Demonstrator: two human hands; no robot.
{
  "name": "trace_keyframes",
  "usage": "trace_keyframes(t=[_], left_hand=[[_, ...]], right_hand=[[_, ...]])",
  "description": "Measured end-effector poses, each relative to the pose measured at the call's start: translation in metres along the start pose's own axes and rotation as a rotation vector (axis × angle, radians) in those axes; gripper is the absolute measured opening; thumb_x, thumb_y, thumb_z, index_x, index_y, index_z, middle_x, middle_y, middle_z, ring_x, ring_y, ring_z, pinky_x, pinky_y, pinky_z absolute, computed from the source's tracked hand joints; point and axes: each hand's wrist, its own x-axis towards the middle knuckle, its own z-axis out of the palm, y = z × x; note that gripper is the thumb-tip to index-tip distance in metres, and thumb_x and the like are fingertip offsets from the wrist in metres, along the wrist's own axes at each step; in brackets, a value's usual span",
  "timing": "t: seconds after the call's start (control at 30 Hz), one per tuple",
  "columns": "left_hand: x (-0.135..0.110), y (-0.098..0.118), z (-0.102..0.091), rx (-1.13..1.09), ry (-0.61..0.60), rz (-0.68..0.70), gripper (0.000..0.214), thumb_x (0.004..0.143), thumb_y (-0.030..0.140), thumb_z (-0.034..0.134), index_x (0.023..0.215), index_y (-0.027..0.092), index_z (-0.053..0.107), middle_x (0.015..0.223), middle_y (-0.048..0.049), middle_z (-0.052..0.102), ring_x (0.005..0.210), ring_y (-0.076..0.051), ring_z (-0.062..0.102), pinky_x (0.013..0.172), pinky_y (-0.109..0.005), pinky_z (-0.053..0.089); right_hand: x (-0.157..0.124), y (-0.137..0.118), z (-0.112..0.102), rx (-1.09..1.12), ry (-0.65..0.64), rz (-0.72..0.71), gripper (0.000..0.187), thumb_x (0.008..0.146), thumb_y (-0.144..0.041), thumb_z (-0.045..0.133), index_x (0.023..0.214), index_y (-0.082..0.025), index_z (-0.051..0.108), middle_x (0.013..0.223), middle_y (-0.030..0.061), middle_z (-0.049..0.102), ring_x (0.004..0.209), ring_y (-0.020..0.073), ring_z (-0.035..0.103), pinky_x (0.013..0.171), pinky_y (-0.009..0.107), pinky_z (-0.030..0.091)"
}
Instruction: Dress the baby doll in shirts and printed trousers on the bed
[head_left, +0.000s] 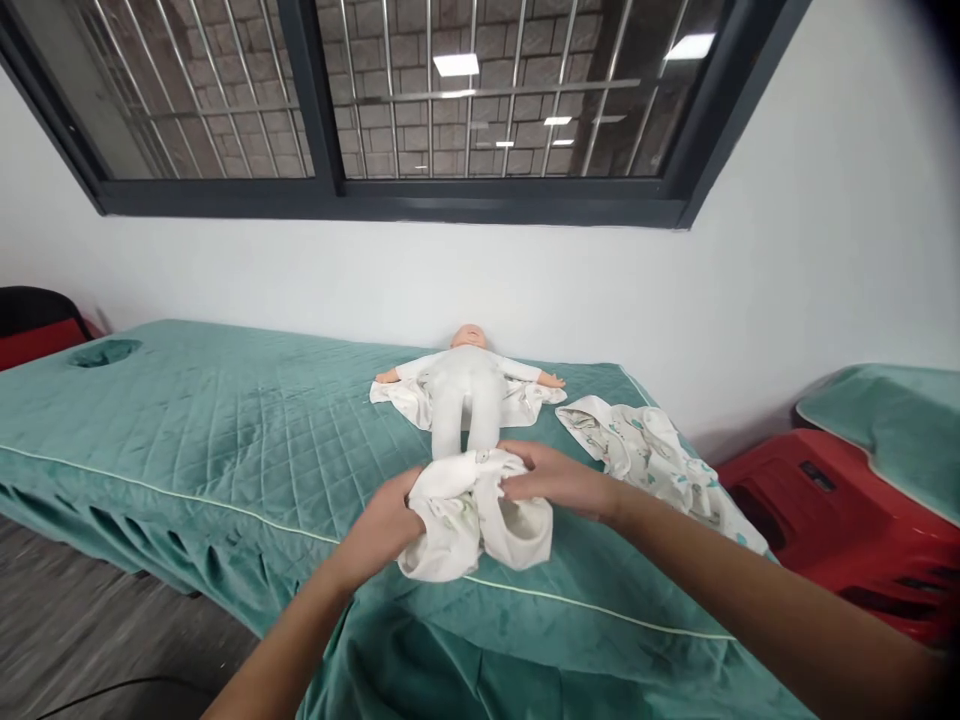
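Note:
White baby pants are bunched up near the front edge of the bed, two rounded openings facing me. My left hand grips their left side, fingers partly hidden in the fabric. On the right side my right hand pinches the cloth by its upper edge. Just beyond lies a baby doll on its back, legs toward me and arms spread, its body and limbs white. Beneath its arms a white garment is spread open. The doll's feet are hidden behind the pants.
A green quilted bed cover lies under everything, with a face hole at the far left. A patterned white baby garment rests at the right. A red plastic chair stands beside the bed. Wall and barred window are behind.

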Motion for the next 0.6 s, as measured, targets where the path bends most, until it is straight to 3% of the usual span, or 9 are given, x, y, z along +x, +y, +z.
trace_keyframes(t=[0.13, 0.3, 0.37, 0.47, 0.6], left_hand=[[0.0, 0.034, -0.034, -0.123, -0.229, 0.013, 0.041, 0.067, 0.025, 0.071, 0.107, 0.019, 0.069, 0.103, -0.0057, 0.071, 0.101, -0.029, 0.064, 0.089, -0.041, 0.052], [0.008, 0.095, -0.091, 0.181, -0.633, 0.009, 0.053, 0.047, 0.027, 0.086, 0.098, 0.025, 0.072, 0.104, -0.0032, 0.072, 0.101, -0.03, 0.065, 0.088, -0.039, 0.053], [0.011, 0.127, -0.107, 0.319, -0.655, -0.007, 0.05, 0.044, 0.029, 0.087, 0.092, 0.027, 0.072, 0.099, -0.0012, 0.073, 0.097, -0.029, 0.066, 0.082, -0.036, 0.054], [0.01, 0.171, -0.119, 0.554, -0.63, 0.056, 0.041, 0.052, 0.032, 0.084, 0.091, 0.026, 0.072, 0.096, -0.0003, 0.072, 0.091, -0.025, 0.066, 0.075, -0.03, 0.052], [0.005, 0.209, -0.116, 0.835, -0.394, 0.217, 0.015, 0.068, 0.032, 0.071, 0.079, 0.021, 0.07, 0.073, 0.0011, 0.065, 0.067, -0.017, 0.059, 0.061, -0.024, 0.04]], right_hand=[[0.003, -0.032, -0.004, 0.211, -0.119, -0.026, 0.041, 0.067, -0.037, 0.078, 0.101, -0.017, 0.066, 0.091, 0.0029, 0.068, 0.082, 0.0169, 0.064, 0.072, 0.026, 0.047], [0.002, -0.09, -0.015, -0.029, -0.282, -0.053, 0.046, 0.071, -0.059, 0.072, 0.084, -0.015, 0.067, 0.075, 0.0002, 0.061, 0.066, 0.0132, 0.054, 0.062, 0.026, 0.043], [0.002, -0.116, -0.017, -0.185, -0.295, -0.076, 0.051, 0.076, -0.066, 0.064, 0.078, -0.015, 0.066, 0.072, 0.0, 0.059, 0.064, 0.0124, 0.049, 0.061, 0.026, 0.041], [0.001, -0.151, -0.017, -0.392, -0.271, -0.068, 0.051, 0.082, -0.065, 0.057, 0.079, -0.016, 0.069, 0.064, -0.0019, 0.054, 0.056, 0.0102, 0.042, 0.054, 0.025, 0.036], [-0.003, -0.193, -0.01, -0.542, -0.196, -0.036, 0.047, 0.081, -0.061, 0.06, 0.085, -0.017, 0.072, 0.06, -0.0011, 0.056, 0.052, 0.0104, 0.042, 0.049, 0.024, 0.032]])
